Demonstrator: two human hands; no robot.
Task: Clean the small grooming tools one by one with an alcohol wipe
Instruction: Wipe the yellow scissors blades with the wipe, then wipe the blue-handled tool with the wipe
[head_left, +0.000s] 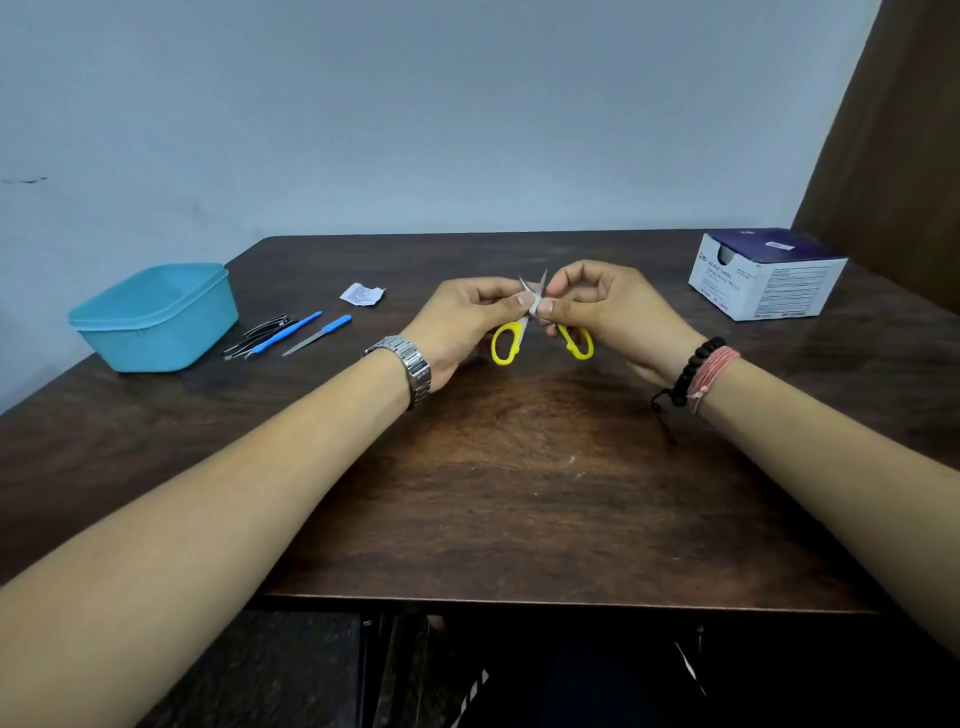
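The small yellow-handled scissors with steel blades (535, 322) are held above the middle of the dark wooden surface (519, 467), blades parted and pointing up and away, the two handle loops hanging below the fingers. The left hand (467, 322) pinches the scissors near the pivot, thumb and forefinger closed on it. The right hand (608, 312) has its fingers curled, pinching a small white alcohol wipe (533, 304) against a blade.

Well to the left of the fingers lie a crumpled white wipe wrapper (362, 294), a blue-handled nail file (318, 335), a longer blue-handled tool (284, 333) and black metal tweezers or clippers (265, 328), the last hard to tell apart. Further left stands a turquoise plastic tub (156, 317). Well to the right of the fingers sits a white and navy cardboard box of alcohol swabs (769, 275).
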